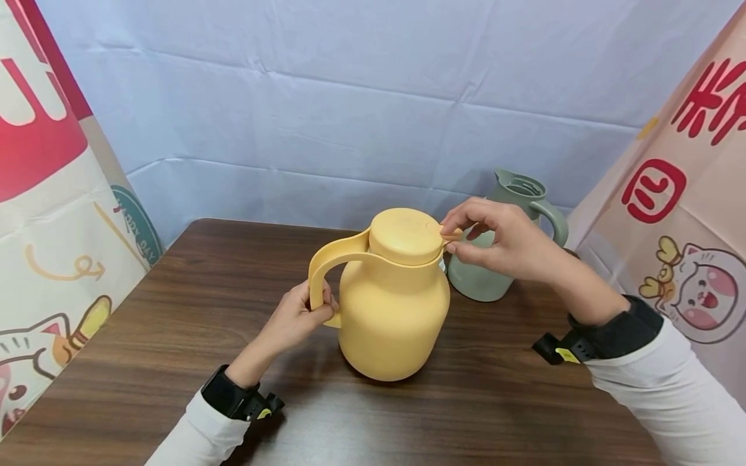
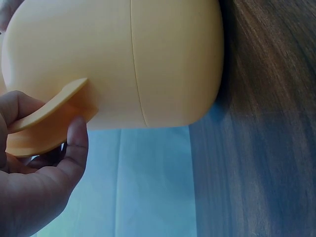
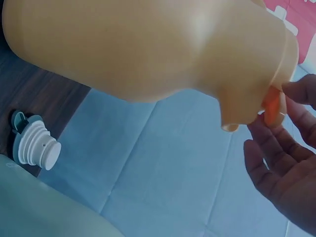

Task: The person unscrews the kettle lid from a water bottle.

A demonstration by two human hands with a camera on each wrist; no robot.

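A yellow thermos jug [image 1: 393, 323] stands upright on the table, its round lid [image 1: 406, 234] seated on top. My left hand [image 1: 297, 314] grips the lower part of its handle [image 1: 335, 252], fingers curled round it, as the left wrist view also shows. At the lid's right edge, over the spout, my right hand [image 1: 504, 236] pinches a small orange tab [image 3: 272, 105] between thumb and fingers. The right wrist view shows this tab jutting from the lid; its far side is hidden by the fingers.
Behind my right hand is a green thermos jug [image 1: 480, 278] with an uncovered mouth. A white ridged stopper with a green top [image 3: 37, 145] lies between the two jugs. A pale blue cloth [image 1: 350, 116] hangs behind the brown wooden table [image 1: 192, 310]; printed banners flank both sides.
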